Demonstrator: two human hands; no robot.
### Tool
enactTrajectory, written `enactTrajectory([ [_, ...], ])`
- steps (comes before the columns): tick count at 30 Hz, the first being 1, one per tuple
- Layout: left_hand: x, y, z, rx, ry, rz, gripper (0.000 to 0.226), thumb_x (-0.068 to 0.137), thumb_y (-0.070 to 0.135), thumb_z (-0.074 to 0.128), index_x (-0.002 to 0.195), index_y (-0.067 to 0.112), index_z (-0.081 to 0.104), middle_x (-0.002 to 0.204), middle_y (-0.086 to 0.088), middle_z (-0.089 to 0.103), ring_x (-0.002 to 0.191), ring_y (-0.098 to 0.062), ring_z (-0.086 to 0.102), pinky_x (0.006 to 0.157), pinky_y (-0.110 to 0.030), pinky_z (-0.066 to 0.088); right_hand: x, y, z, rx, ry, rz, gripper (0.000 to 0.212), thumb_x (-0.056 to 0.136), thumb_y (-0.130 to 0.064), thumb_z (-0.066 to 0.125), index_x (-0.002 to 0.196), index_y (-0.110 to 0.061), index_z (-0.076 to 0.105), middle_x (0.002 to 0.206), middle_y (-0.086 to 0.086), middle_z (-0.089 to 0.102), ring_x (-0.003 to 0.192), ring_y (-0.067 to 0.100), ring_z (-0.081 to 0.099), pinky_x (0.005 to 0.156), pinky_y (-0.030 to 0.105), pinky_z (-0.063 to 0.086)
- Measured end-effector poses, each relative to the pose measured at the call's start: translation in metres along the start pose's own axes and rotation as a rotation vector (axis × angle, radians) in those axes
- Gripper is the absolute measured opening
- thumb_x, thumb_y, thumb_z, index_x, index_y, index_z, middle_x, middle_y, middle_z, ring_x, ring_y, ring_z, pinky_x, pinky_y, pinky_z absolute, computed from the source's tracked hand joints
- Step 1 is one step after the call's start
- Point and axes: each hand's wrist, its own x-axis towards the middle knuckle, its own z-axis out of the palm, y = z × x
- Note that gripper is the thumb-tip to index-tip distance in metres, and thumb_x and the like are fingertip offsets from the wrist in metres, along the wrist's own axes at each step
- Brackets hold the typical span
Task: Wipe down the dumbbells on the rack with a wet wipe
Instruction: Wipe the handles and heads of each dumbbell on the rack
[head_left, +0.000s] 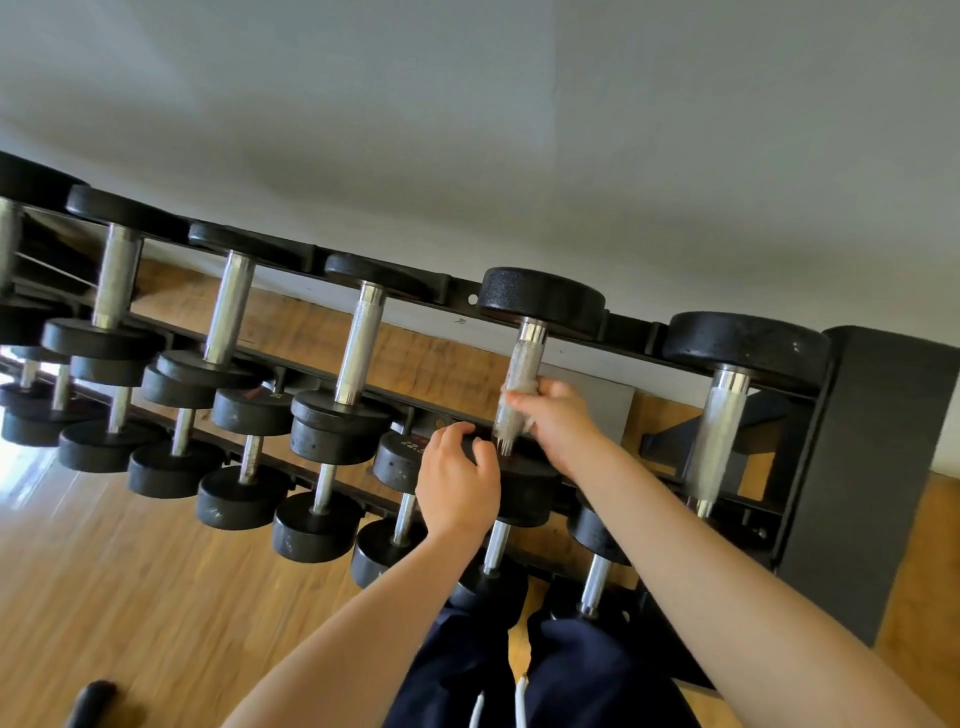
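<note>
A black rack (857, 467) holds several black dumbbells with chrome handles on two tiers. My right hand (558, 421) grips the handle of a top-tier dumbbell (540, 299) near the right end, with a white wet wipe (519, 382) wrapped round the handle under its fingers. My left hand (457, 480) curls over the near black head (480, 449) of that same dumbbell and holds it. Most of the near head is hidden by both hands.
Another large dumbbell (743, 345) lies to the right on the top tier, next to the rack's end panel. Smaller dumbbells (337, 431) fill both tiers to the left. A wooden floor (130, 597) lies below, a pale wall behind. My dark trousers (545, 670) stand close to the rack.
</note>
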Motion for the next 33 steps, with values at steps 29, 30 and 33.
enactTrajectory([
  [29, 0.000, 0.002, -0.002, -0.028, -0.010, -0.008, 0.036, 0.096, 0.026, 0.046, 0.127, 0.015, 0.059, 0.125, 0.002, 0.058, 0.118, -0.015, 0.050, 0.094, -0.030, 0.039, -0.025, 0.002, -0.020, -0.200, 0.011, -0.169, 0.047, 0.095, -0.005, 0.050, 0.140, -0.017, 0.044, 0.132, 0.002, 0.055, 0.119, 0.015, 0.052, 0.103, 0.035, 0.043],
  [30, -0.001, 0.002, -0.002, -0.029, -0.013, -0.010, 0.036, 0.096, 0.026, 0.046, 0.127, 0.015, 0.059, 0.125, 0.002, 0.058, 0.118, -0.015, 0.050, 0.094, -0.030, 0.039, -0.026, 0.001, -0.023, -0.193, 0.038, -0.199, 0.047, 0.095, -0.004, 0.049, 0.140, -0.017, 0.044, 0.134, 0.001, 0.053, 0.121, 0.016, 0.051, 0.103, 0.034, 0.043],
  [33, -0.001, 0.003, -0.004, -0.031, -0.015, -0.009, 0.036, 0.096, 0.026, 0.046, 0.128, 0.015, 0.059, 0.126, 0.002, 0.058, 0.120, -0.014, 0.049, 0.095, -0.029, 0.038, -0.026, -0.007, -0.028, -0.184, 0.122, -0.339, 0.044, 0.095, -0.001, 0.049, 0.135, -0.018, 0.050, 0.129, -0.001, 0.055, 0.116, 0.013, 0.052, 0.090, 0.021, 0.048],
])
